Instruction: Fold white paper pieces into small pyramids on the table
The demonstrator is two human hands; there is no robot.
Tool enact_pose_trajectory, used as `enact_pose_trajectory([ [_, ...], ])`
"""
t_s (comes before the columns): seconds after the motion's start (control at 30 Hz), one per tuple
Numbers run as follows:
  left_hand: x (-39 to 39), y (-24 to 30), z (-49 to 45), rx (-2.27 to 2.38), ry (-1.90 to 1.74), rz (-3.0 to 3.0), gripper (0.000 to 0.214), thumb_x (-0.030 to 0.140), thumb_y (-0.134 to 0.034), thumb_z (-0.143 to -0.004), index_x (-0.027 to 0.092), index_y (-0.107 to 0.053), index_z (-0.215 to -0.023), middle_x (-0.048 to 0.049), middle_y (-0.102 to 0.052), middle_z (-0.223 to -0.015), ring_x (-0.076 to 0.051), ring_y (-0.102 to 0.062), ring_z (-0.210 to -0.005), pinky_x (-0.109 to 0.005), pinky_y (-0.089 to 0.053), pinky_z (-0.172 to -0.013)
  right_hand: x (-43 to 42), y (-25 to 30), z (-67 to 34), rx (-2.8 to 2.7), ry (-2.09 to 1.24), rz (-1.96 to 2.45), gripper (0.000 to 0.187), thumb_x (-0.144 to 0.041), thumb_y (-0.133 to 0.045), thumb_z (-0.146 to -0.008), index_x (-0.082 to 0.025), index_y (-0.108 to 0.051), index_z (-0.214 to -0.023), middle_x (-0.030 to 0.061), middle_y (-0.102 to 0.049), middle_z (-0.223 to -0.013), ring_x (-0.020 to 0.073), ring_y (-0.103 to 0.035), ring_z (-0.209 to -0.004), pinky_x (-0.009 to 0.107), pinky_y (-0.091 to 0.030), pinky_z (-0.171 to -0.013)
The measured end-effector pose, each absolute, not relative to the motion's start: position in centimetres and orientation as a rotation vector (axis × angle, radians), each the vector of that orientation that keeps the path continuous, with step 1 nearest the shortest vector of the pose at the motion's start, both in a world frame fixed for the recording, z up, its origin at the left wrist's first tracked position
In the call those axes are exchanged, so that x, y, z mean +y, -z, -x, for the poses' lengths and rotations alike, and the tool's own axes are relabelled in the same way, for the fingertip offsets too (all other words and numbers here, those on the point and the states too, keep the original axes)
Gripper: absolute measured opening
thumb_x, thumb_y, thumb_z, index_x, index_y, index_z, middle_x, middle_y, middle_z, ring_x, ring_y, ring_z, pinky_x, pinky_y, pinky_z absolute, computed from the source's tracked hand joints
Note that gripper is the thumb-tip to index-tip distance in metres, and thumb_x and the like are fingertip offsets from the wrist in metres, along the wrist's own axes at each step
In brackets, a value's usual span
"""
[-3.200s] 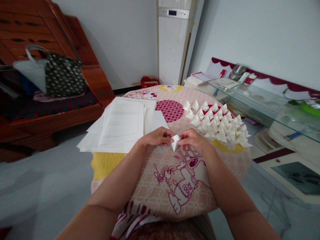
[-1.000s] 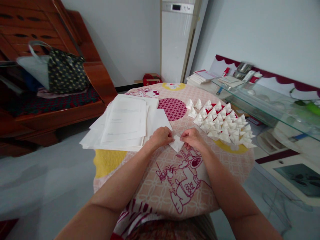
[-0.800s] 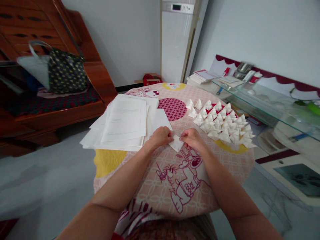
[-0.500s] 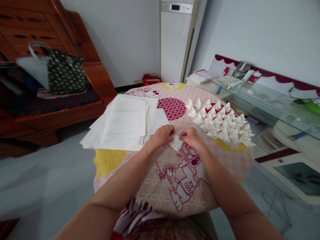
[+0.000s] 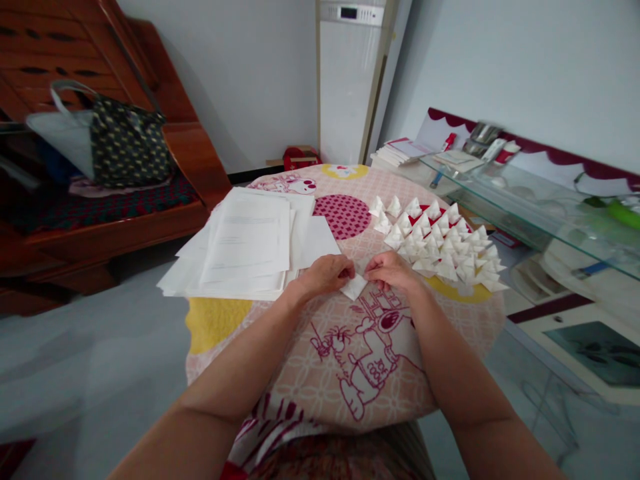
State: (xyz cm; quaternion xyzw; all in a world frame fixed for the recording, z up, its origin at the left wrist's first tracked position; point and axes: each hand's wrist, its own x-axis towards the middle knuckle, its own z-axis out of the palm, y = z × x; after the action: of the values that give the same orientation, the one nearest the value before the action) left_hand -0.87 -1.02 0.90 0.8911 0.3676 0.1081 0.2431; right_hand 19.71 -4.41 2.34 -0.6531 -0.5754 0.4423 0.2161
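Note:
A small folded piece of white paper (image 5: 354,288) lies on the patterned tablecloth (image 5: 320,393), one corner pointing toward me. My left hand (image 5: 327,273) grips its upper left edge with bent fingers. At the upper right edge, my right hand (image 5: 390,270) pinches the paper between thumb and fingertips. The fingers hide part of the far edge. To the left is a stack of white sheets (image 5: 245,240), the top one with faint printed lines. Rows of several folded white paper shapes (image 5: 440,240) with pointed tips stand to the right.
A glass-topped stand (image 5: 540,200) with cups and papers runs along the right side. On the left, a wooden bench (image 5: 195,160) holds a dark patterned bag (image 5: 130,143). A tall white cabinet-like unit (image 5: 347,80) stands in the far corner, a red box (image 5: 300,159) beside it.
My left hand has shifted slightly right along the paper, and my right hand slightly right and up. The folded paper now shows less between them. The view has moved a little.

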Motion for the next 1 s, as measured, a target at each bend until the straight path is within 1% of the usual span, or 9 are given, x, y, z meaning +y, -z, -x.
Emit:
enact_pose_trajectory([
  [0.1, -0.7, -0.8, 1.1, 0.969, -0.281, -2.375, 0.028, 0.011, -0.064, -0.071, 0.018, -0.074, -0.096, -0.0022, -0.072, -0.087, -0.014, -0.063, -0.078, -0.023, -0.044, -0.072, -4.5, -2.3, -19.5, -1.724, -1.121, 1.838, 0.016, -0.012, -0.076, -0.072, -0.02, -0.064, -0.065, -0.0061, -0.057, -0.047, 0.0087, -0.049, -0.038, 0.02, -0.034, -0.039],
  [0.23, -0.4, -0.5, 1.2, 0.948, -0.299, -2.327, 0.032, 0.009, -0.063, -0.068, 0.019, -0.074, -0.096, -0.0006, -0.071, -0.084, -0.013, -0.061, -0.076, -0.022, -0.044, -0.072, -4.7, -2.3, -19.3, -1.814, -1.031, 1.851, 0.016, -0.013, -0.077, -0.07, -0.02, -0.063, -0.065, -0.0061, -0.056, -0.049, 0.0096, -0.049, -0.041, 0.022, -0.034, -0.043],
  [0.4, -0.3, -0.4, 1.2, 0.942, -0.285, -2.321, 0.034, 0.006, -0.063, -0.067, 0.018, -0.074, -0.098, -0.0008, -0.07, -0.085, -0.013, -0.06, -0.076, -0.023, -0.043, -0.072, -4.6, -2.2, -19.1, -1.927, -0.843, 1.84, 0.021, -0.015, -0.085, -0.061, -0.02, -0.064, -0.065, -0.004, -0.06, -0.057, 0.0115, -0.053, -0.054, 0.023, -0.035, -0.051],
  [0.47, -0.2, -0.4, 1.3, 0.918, -0.274, -2.313, 0.037, 0.004, -0.062, -0.067, 0.017, -0.073, -0.099, -0.001, -0.07, -0.086, -0.013, -0.06, -0.076, -0.024, -0.044, -0.073, -4.7, -2.3, -19.0, -1.957, -0.798, 1.851, 0.021, -0.014, -0.084, -0.061, -0.02, -0.064, -0.065, -0.0033, -0.061, -0.058, 0.0124, -0.054, -0.057, 0.024, -0.036, -0.053],
  [0.63, 0.3, -0.3, 1.6, 0.896, -0.235, -2.286, 0.043, 0.003, -0.062, -0.065, 0.018, -0.074, -0.104, -0.0006, -0.07, -0.088, -0.013, -0.06, -0.077, -0.023, -0.045, -0.073, -5.1, -3.4, -19.2, -1.922, -0.864, 1.906, 0.017, -0.008, -0.075, -0.067, -0.019, -0.062, -0.065, -0.0044, -0.058, -0.053, 0.0117, -0.053, -0.052, 0.023, -0.034, -0.05],
  [0.73, 0.4, -0.4, 1.7, 0.89, -0.218, -2.283, 0.044, 0.003, -0.062, -0.065, 0.018, -0.074, -0.104, 0.0001, -0.069, -0.087, -0.014, -0.06, -0.077, -0.023, -0.044, -0.072, -5.3, -3.9, -19.3, -1.898, -0.979, 1.867, 0.015, -0.008, -0.069, -0.071, -0.019, -0.062, -0.066, -0.0057, -0.057, -0.05, 0.0102, -0.052, -0.046, 0.022, -0.034, -0.047],
  [0.8, 0.4, -0.5, 1.7, 0.884, -0.216, -2.279, 0.042, 0.003, -0.061, -0.066, 0.017, -0.073, -0.104, -0.0005, -0.07, -0.087, -0.014, -0.06, -0.077, -0.023, -0.044, -0.072, -5.4, -3.9, -19.0, -1.897, -1.072, 1.795, 0.012, -0.011, -0.071, -0.073, -0.019, -0.062, -0.069, -0.0062, -0.057, -0.051, 0.0097, -0.05, -0.044, 0.022, -0.034, -0.045],
  [0.87, 0.2, -0.6, 1.8, 0.867, -0.226, -2.279, 0.04, 0.002, -0.06, -0.066, 0.016, -0.073, -0.101, -0.0011, -0.07, -0.087, -0.014, -0.06, -0.078, -0.023, -0.044, -0.072, -5.5, -3.7, -18.4, -1.955, -1.097, 1.727, 0.014, -0.014, -0.075, -0.071, -0.019, -0.063, -0.07, -0.006, -0.058, -0.053, 0.0093, -0.05, -0.045, 0.021, -0.034, -0.046],
  [1.0, 0.2, -0.6, 1.9, 0.833, -0.246, -2.289, 0.039, 0.001, -0.059, -0.065, 0.016, -0.072, -0.099, -0.0002, -0.069, -0.085, -0.013, -0.059, -0.077, -0.023, -0.044, -0.073, -5.6, -3.2, -17.3, -2.149, -0.929, 1.724, 0.018, -0.011, -0.081, -0.064, -0.017, -0.064, -0.065, -0.004, -0.058, -0.056, 0.0098, -0.052, -0.053, 0.021, -0.033, -0.05],
])
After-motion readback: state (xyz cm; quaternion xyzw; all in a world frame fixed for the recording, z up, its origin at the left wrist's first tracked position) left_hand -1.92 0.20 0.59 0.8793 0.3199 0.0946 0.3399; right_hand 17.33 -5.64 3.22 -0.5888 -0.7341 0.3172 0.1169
